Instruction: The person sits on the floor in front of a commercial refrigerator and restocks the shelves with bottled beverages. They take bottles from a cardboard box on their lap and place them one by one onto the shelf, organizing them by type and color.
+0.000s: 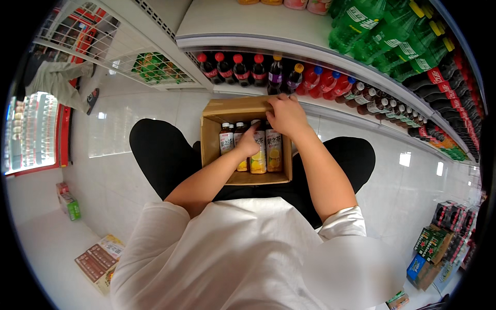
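Between my knees an open cardboard box [207, 149] holds several upright tea bottles [274, 149] with lemon pictures on their labels. My left hand [248, 143] reaches into the box, its fingers at the neck of one bottle near the middle; whether they close on it I cannot tell. My right hand [286, 114] rests over the far right edge of the box, its fingers bent over the cardboard. Part of the bottles behind my left hand is hidden.
Past the box stands a store shelf [248, 40] with cola bottles [241, 71], red drink bottles [310, 81] and large green bottles [356, 23]. A wire rack [116, 50] is at the upper left, a person's legs [64, 81] beyond it. Cartons [432, 244] are stacked at the right.
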Action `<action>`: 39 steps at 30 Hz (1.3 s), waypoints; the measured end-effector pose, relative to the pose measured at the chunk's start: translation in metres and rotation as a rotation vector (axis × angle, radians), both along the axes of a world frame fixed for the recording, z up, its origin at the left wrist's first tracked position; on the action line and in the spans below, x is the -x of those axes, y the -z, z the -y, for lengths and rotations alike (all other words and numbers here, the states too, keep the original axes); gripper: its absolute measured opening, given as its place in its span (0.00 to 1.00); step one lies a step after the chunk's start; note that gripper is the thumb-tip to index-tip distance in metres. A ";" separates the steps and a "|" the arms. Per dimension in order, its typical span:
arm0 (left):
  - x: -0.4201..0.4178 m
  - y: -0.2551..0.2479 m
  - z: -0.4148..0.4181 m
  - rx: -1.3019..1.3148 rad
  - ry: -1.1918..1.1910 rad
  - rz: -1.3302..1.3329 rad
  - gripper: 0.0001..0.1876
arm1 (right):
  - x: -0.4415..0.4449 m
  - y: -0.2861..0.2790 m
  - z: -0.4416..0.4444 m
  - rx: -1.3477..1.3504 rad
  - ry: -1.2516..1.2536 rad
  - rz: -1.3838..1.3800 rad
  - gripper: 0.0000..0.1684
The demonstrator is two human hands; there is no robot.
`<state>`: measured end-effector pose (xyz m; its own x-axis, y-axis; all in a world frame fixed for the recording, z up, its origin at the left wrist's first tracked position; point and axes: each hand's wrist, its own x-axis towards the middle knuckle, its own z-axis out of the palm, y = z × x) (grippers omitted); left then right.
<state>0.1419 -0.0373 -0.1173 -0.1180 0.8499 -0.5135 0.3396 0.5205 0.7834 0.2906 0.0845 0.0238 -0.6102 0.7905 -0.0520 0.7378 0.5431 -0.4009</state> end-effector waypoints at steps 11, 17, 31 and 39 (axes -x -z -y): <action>0.013 0.001 -0.009 0.399 -0.126 0.059 0.35 | 0.001 0.001 -0.002 -0.024 -0.020 0.001 0.21; 0.016 -0.073 -0.021 0.291 0.543 -0.528 0.28 | -0.002 0.003 -0.003 -0.024 -0.045 -0.033 0.21; 0.042 -0.330 -0.235 -1.240 -0.216 -0.875 0.34 | 0.000 -0.001 -0.004 0.015 -0.012 0.028 0.22; 0.040 -0.345 -0.340 -0.683 -0.337 -0.814 0.49 | -0.002 -0.016 -0.001 0.084 -0.023 0.016 0.22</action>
